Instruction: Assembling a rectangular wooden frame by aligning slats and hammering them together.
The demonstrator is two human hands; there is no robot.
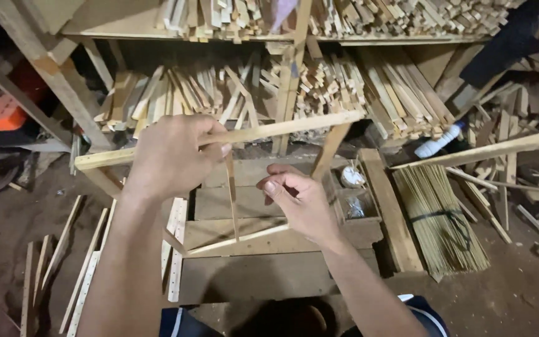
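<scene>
Head view looks down on my two bare hands working a light frame of thin pale wooden slats (238,187) held above a low counter of rough brown planks (257,274). My left hand (173,156) has its fingers clamped around the long top slat (282,128), just where an upright slat meets it. My right hand (301,203) sits lower, thumb and fingers pinched together; whether something small lies between them I cannot tell. As I judge it, the frame is partly built: top slat, two uprights and a slanting lower slat already hang together, but it looks open and unbraced. Loose white strips (88,274) lie on the dirt floor at left, a tied bundle of thin yellowish sticks (441,218) rests at right, and a shelf (219,93) behind is stacked with cut wood.
</scene>
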